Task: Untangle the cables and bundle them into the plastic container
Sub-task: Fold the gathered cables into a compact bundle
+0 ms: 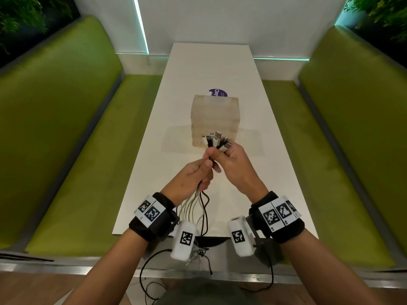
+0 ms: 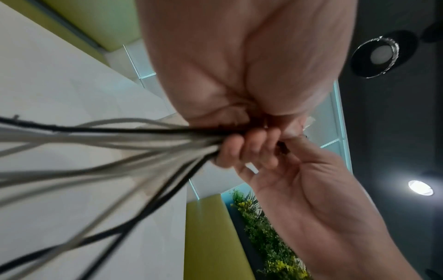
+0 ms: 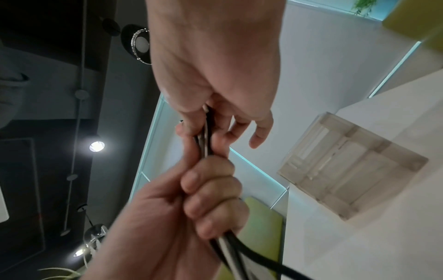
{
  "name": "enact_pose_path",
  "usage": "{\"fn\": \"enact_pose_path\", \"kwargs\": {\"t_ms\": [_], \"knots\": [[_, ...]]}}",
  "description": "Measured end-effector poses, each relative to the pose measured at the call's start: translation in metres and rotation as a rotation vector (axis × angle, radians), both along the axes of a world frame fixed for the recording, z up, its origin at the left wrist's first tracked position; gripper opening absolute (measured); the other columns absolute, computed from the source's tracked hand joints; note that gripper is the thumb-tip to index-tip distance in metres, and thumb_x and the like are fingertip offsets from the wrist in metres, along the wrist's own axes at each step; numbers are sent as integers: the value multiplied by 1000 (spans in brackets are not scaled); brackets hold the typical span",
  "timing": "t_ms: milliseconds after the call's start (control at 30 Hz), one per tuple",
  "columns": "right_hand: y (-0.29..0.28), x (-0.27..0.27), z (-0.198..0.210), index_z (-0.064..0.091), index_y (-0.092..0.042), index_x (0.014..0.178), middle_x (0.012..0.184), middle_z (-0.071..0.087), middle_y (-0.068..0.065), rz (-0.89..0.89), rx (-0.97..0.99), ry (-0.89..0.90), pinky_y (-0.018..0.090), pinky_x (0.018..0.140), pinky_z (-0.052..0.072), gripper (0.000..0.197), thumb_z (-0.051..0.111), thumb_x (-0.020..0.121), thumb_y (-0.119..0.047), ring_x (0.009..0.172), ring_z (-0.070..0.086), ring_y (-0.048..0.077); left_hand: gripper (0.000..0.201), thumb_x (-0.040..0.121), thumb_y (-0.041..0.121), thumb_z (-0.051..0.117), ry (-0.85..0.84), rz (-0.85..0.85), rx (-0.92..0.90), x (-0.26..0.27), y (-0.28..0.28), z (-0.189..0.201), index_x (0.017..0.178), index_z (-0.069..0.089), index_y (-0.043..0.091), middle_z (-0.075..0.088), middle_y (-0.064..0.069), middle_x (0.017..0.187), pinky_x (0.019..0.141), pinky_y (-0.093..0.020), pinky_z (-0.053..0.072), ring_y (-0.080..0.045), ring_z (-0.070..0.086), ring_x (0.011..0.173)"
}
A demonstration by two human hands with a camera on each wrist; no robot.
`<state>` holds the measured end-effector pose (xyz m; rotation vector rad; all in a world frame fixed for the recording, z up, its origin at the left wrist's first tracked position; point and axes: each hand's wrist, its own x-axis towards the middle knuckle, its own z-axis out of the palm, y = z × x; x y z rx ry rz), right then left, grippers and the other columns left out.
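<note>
Both hands hold one bunch of cables (image 1: 203,208) above the near half of the tabletop (image 1: 211,67). The left hand (image 1: 193,176) is a fist clamped round the bunch lower down. The right hand (image 1: 233,160) pinches the same bunch near the top with thumb and first fingers, just under the plugs (image 1: 214,139); its other fingers are loose, as the right wrist view shows. Approx. eight or more cables, grey and black, w/ the plug ends roughly level. Below the left fist the cables fan apart and hang over the near edge of the tabletop, toward the lap.

The plastic container (image 1: 214,121) stands near the middle of the tabletop, just behind the plugs; nothing is seen in it yet, but its walls are cloudy.

My judgement: plug ends are gathered, but coiling is not yet done. Risks:
- the hanging tails can catch on the near edge or on the wrist camera cords and re-tangle;
- the right pinch is light, so a plug may slip out when the left hand slides down;
- the container looks light, so pushing the bundle in w/ one hand may tip it.
</note>
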<state>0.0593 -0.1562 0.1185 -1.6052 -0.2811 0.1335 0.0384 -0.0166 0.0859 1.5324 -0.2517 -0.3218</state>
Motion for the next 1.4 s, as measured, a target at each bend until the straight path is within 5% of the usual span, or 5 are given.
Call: {"fn": "enact_pose_path", "kwargs": {"t_ms": [267, 500, 667, 867, 1400], "knots": [[-27, 0, 23, -6, -34, 149, 160, -3, -6, 39, -569, -238, 35, 118, 15, 117, 81, 71, -33, 147, 3, 12, 37, 102, 31, 35, -37, 102, 178, 2, 22, -8, 74, 49, 13, 30, 14, 51, 45, -19, 23, -6, 24, 47], [-4, 1, 47, 49, -21, 130, 157, 20, 2, 380, -1602, -722, 71, 108, -3, 41, 55, 91, -33, 147, -6, 30, 38, 102, 33, 36, -102, -65, 229, 3, 20, 11, 79, 51, 7, 33, 13, 53, 46, -19, 23, -7, 24, 48], [-3, 12, 93, 54, -18, 111, 109, 63, 4, 460, -1568, -521, 35, 80, 38, 19, 43, 97, -24, 98, 57, 25, 35, 95, 39, 38, -134, -43, 143, 8, 15, 37, 76, 52, 14, 32, 13, 56, 47, -18, 23, -8, 24, 50], [-10, 23, 154, 56, -19, 106, 78, 49, -4, 299, -1448, -690, 31, 67, 32, 17, 45, 96, -27, 77, 46, 22, 36, 101, 34, 33, -272, 23, -13, 18, 6, 72, 85, 57, 14, 44, 1, 54, 57, -21, 42, -17, 54, 51], [-33, 42, 178, 60, -27, 101, 88, 53, -20, 121, -1145, -826, 39, 80, 44, 12, 53, 92, -23, 98, 54, 12, 40, 82, 64, 54, -120, 93, -306, 5, -18, 54, 63, 50, 28, 29, 12, 56, 44, -22, 17, -6, 21, 46]]}}
